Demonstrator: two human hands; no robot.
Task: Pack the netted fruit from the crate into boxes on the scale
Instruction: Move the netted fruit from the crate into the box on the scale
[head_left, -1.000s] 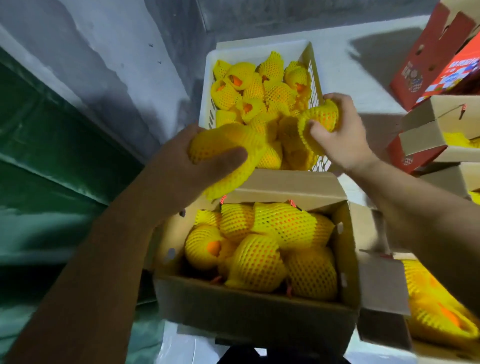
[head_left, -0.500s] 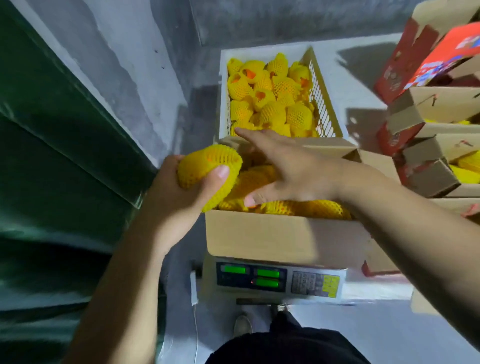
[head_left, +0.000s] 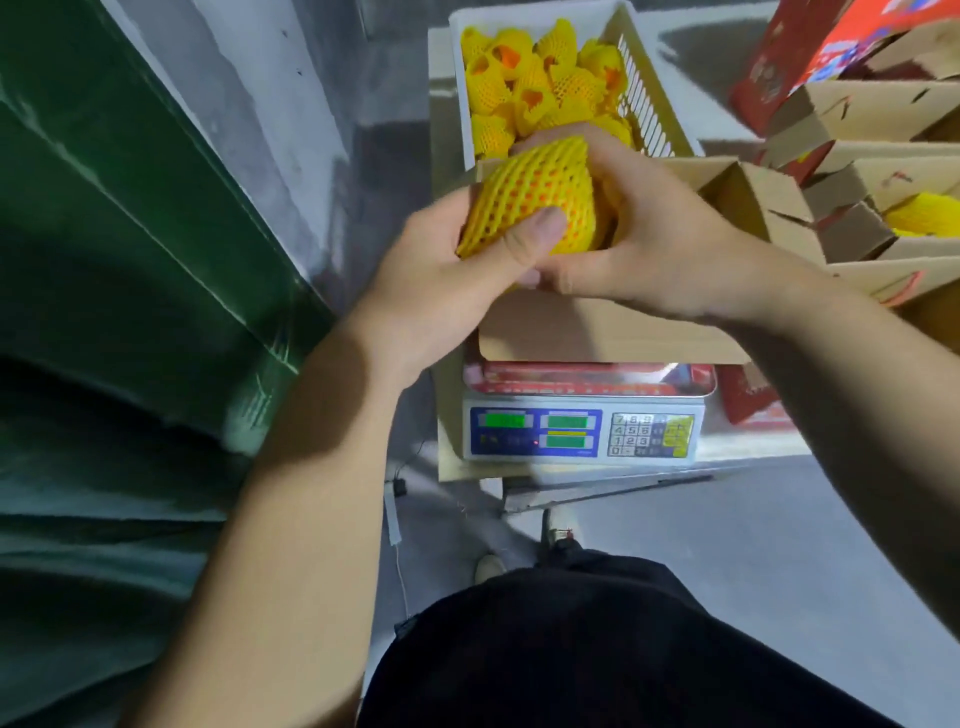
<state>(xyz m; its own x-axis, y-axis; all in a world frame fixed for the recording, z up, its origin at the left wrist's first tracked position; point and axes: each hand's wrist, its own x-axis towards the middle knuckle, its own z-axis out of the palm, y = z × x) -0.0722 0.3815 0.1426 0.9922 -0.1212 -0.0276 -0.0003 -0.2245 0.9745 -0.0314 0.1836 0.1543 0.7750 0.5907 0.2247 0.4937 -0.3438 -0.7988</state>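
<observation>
Fingers of the left hand (head_left: 447, 270) and right hand (head_left: 654, 244) wrap one netted fruit (head_left: 530, 200) directly above the box (head_left: 597, 332). Recommend lowering gently; the crate (head_left: 649, 98) lies beyond.

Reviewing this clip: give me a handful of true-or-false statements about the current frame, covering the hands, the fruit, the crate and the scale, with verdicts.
1. The left hand grips a netted fruit. True.
2. The right hand hangs idle away from the fruit. False: it touches the same fruit from the other side.
3. The white crate has been emptied. False: netted fruit still fill it.
4. A cardboard box sits on the scale. True.
5. The scale's displays are dark. False: they glow green.
</observation>
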